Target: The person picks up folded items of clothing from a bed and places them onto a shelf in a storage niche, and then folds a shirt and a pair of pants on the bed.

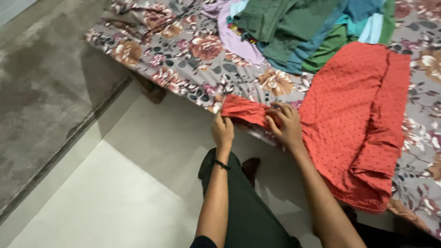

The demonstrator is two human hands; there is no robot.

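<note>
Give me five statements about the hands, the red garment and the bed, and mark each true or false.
1. Both hands, left hand and right hand, grip the red garment. True.
2. The garment lies on the floor. False: it lies on the floral bedsheet.
3. A pile of clothes sits further up the bed. True.
4. The left wrist is bare. False: it wears a dark band.
5. The garment is plain. False: it is dotted.
</note>
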